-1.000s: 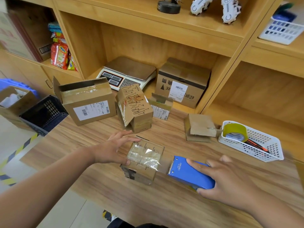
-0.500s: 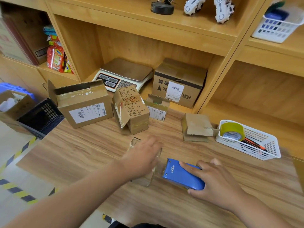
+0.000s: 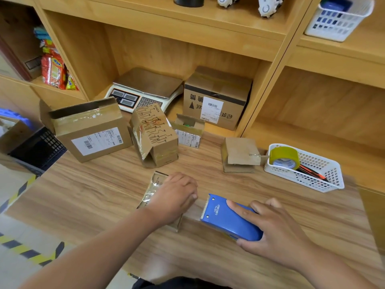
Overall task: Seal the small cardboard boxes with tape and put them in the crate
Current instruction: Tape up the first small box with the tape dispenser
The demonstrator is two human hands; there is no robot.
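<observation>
- The small cardboard box (image 3: pixel 155 189) is sitting on the bench (image 3: pixel 83 195), close to the person, at about 6 o'clock on the bench top. Shiny clear tape is showing on its top.
- The left hand (image 3: pixel 177 198) is lying on top of that box and covering most of it. Its grip is closing over the box's 3 o'clock edge, with the fingers bent down, holding the box in place.
- The right hand (image 3: pixel 273 232) is holding the blue tape cutter (image 3: pixel 227 220), just at 3 o'clock of the box. Its grip is wrapping the cutter, with fingers lying along the top and the thumb tucking in at the near side.
- The cutter's toothed end is pointing at the box. It is near the left hand but apart from it.
- The black crate (image 3: pixel 39 147) is sitting off the bench's edge at 9 o'clock, well apart from the small box.
- At 12 o'clock from the hands, a box with black lines (image 3: pixel 154 132) is standing with a flap hanging open.
- At 9 o'clock of that box, a bigger open box (image 3: pixel 89 132) is showing a white label. At its 3 o'clock, a tiny open box (image 3: pixel 188 131) is sitting.
- At 2 o'clock, a flat cardboard piece (image 3: pixel 239 153) is lying just beside a white basket (image 3: pixel 325 178). A yellow tape roll (image 3: pixel 284 157) is leaning inside the basket.
- On the shelf at 12 o'clock, a scale (image 3: pixel 145 88) and a taped box (image 3: pixel 216 94) are sitting side by side.
</observation>
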